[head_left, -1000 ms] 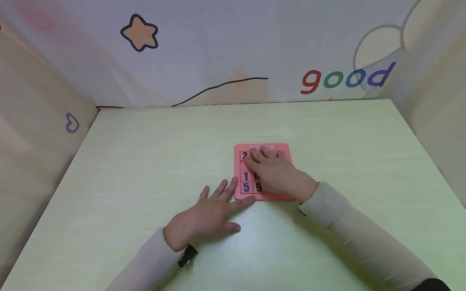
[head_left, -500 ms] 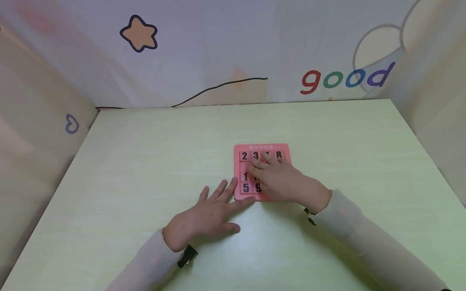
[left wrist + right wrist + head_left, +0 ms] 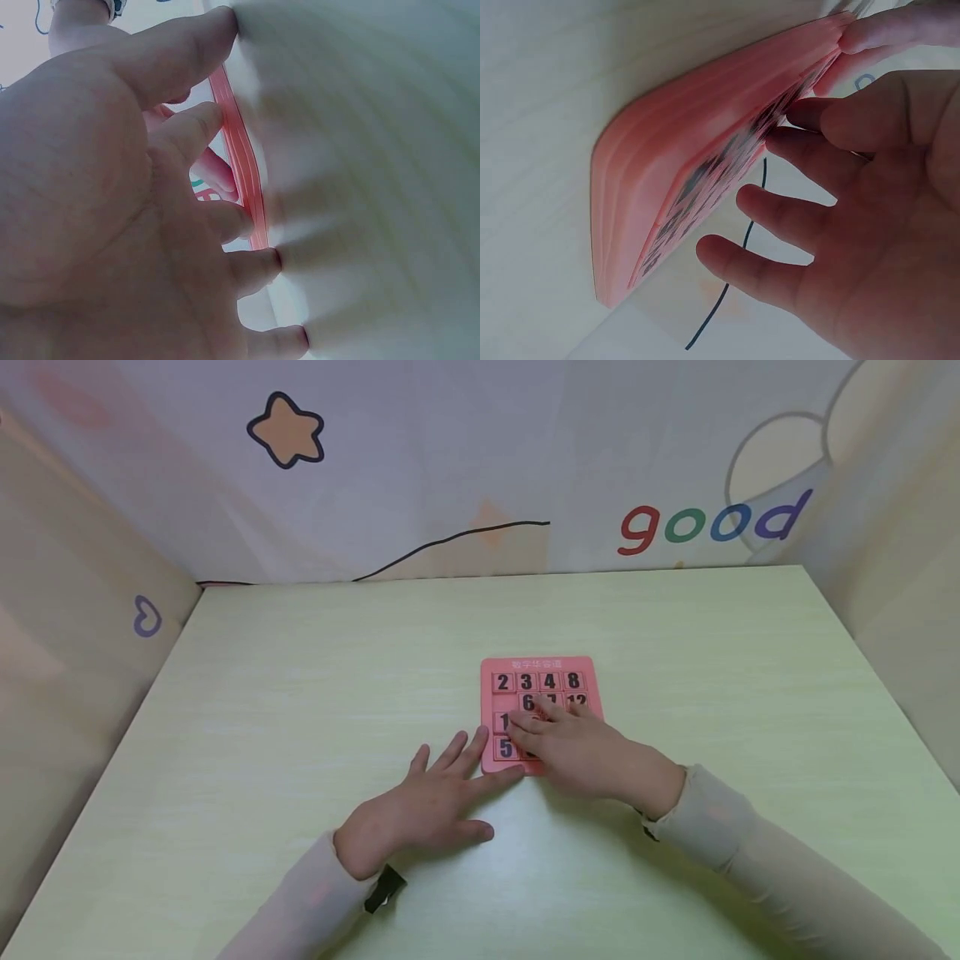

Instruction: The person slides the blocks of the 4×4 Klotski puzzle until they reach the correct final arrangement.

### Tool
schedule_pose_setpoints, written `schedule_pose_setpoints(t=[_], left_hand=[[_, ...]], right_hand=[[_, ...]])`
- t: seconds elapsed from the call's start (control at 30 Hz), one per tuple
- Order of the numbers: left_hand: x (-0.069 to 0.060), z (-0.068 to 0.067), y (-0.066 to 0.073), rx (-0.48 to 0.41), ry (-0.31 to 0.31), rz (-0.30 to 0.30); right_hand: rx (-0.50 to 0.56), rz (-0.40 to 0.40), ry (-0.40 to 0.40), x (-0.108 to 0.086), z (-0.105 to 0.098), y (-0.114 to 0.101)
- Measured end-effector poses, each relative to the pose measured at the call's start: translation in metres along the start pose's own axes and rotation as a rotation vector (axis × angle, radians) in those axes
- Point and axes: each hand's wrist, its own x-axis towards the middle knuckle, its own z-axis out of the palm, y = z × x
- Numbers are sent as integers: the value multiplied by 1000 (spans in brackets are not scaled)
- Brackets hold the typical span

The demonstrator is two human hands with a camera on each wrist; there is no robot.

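Note:
A pink sliding number puzzle (image 3: 487,673) lies flat on the table. Its top row shows 2, 3, 4 and 8; the second row has a gap at its left end, then 6, 7 and 12. My left hand (image 3: 420,814) is spread out, two fingers touching the puzzle's lower left corner and edge. Over the lower tiles lies my right hand (image 3: 588,760), fingers extended, hiding most of the two bottom rows except the 1 and 5. In the right wrist view, the thumb and index finger of that hand (image 3: 870,202) touch the tiles, and its other fingers stay above them.
The pale green table (image 3: 315,693) extends on all sides of the puzzle. Behind it stands a backdrop (image 3: 450,460) printed with a star and the word "good". Side panels (image 3: 75,652) border the table left and right.
My right hand has drawn back toward me over the puzzle, uncovering the top row and much of the second. The left hand and the puzzle's frame stay in place.

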Motion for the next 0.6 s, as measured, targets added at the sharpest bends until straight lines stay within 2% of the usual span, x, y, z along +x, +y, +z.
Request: schedule_pose_setpoints(t=[0.3, 0.6], left_hand=[[-1, -1, 0, -20, -1, 3], [0, -2, -1, -22, -8, -1]], right_hand=[[-86, 33, 35, 14, -1, 4], [-69, 62, 4, 15, -3, 3]])
